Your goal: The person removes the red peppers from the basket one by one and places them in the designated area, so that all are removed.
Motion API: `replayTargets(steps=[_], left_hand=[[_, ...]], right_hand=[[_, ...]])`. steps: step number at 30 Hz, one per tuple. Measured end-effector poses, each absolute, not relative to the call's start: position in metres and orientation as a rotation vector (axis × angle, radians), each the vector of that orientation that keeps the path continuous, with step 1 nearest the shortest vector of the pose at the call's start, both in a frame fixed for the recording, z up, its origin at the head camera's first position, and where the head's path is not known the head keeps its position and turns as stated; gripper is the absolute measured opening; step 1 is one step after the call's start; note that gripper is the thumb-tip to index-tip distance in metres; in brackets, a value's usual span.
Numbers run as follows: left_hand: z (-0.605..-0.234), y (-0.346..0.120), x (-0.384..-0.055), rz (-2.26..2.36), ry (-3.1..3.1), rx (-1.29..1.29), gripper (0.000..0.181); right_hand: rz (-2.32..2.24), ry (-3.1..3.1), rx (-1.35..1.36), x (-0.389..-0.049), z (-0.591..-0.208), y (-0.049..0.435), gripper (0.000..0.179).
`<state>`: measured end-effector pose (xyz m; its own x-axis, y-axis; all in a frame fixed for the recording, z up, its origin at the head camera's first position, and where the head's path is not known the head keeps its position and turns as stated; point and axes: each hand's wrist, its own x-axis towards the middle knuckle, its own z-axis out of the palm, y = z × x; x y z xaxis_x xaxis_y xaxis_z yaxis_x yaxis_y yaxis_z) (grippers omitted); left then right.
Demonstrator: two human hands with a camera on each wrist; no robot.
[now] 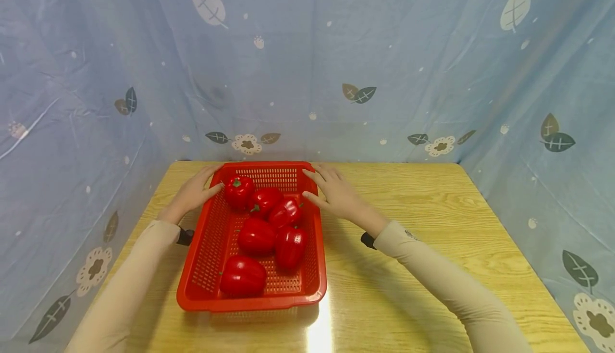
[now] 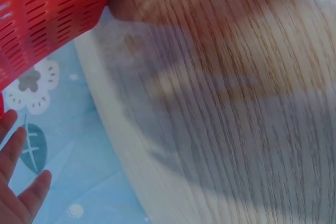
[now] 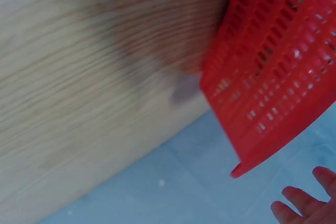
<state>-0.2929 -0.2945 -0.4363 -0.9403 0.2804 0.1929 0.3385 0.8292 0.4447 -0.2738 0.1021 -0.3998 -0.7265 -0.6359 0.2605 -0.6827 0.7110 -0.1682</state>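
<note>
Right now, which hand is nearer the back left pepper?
Left. The left hand is beside that pepper, at the left rim of the basket; the right hand, at the right rim.

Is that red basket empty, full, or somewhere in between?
In between: the basket holds six red peppers, seen from above, but bare slotted floor shows around them.
</note>
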Motion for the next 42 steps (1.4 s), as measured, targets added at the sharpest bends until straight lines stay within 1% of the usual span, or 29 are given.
replayTargets(steps=[7,13,20,31,39,42], left_hand=[[-0.436,-0.293,-0.29,-0.754,-2.874,-0.482,0.059],[-0.435,-0.291,-0.291,-0.742,-2.877,-0.469,0.058],[-0.436,-0.291,-0.294,-0.756,-2.884,-0.469,0.057],[-0.445,-0.292,-0.297,-1.015,-2.781,-0.481,0.058],[-0.447,-0.29,-0.297,-1.155,-2.697,-0.479,0.057],[-0.448,-0.29,-0.297,-1.189,-2.677,-0.473,0.056]], right_hand=[[0.419,-2.761,1.116,-0.261,-0.394,0.092,0.063],[0.432,-2.753,1.211,-0.252,-0.393,0.087,0.062],[0.418,-2.728,1.312,-0.242,-0.397,0.08,0.067],[0.403,-2.75,1.441,-0.232,-0.405,0.071,0.066],[0.298,-2.771,1.505,-0.225,-0.409,0.067,0.072],[0.273,-2.781,1.536,-0.223,-0.411,0.066,0.072]])
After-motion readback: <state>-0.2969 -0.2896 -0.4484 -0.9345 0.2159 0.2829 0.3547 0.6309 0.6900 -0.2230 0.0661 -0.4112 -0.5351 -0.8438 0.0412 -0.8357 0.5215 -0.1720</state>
